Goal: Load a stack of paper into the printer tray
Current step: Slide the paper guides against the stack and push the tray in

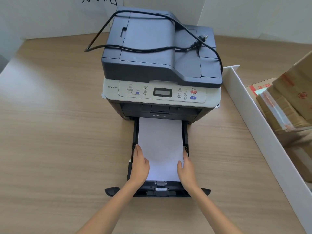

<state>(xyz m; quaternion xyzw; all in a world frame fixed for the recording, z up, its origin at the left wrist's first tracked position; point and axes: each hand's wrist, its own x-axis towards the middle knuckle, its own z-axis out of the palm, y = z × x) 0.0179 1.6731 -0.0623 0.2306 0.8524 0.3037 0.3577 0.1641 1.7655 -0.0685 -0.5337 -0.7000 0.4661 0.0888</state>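
Note:
A dark grey and white printer stands on the wooden table. Its black paper tray is pulled out toward me. A white stack of paper lies flat inside the tray. My left hand rests flat on the stack's left edge, fingers stretched forward along the tray's side. My right hand lies the same way on the stack's right edge. Neither hand grips anything; both press on the paper from the sides.
A black power cord with its plug lies loose over the printer's top. A white partition board runs along the right, with cardboard boxes behind it. White walls stand at the back.

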